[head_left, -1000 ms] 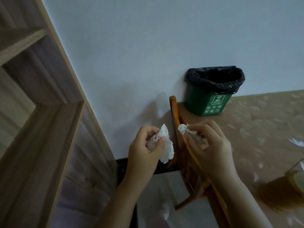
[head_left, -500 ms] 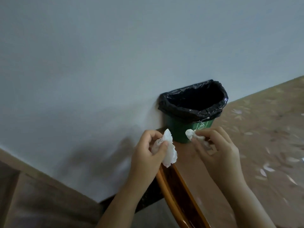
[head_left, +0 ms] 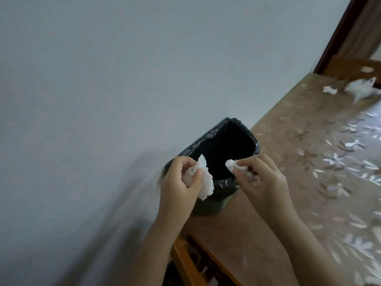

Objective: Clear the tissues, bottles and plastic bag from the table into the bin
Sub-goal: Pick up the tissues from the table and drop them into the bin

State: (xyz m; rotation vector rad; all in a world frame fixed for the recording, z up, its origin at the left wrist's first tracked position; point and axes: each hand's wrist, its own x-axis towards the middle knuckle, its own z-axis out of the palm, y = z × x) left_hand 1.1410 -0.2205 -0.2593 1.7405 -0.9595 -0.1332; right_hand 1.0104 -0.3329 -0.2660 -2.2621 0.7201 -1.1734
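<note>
white tissues pinched in left hand [head_left: 181, 182] and right hand [head_left: 266, 180] over black-lined bin [head_left: 224, 145]; no writing legible.

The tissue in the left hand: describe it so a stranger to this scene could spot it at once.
Start at the green bin with the black liner against the wall at the table's edge. Two hands hover at its near rim, each pinching white paper. The tissue in the left hand is the larger, flared piece hanging below the thumb; the right hand grips a smaller, tighter wad.
</note>
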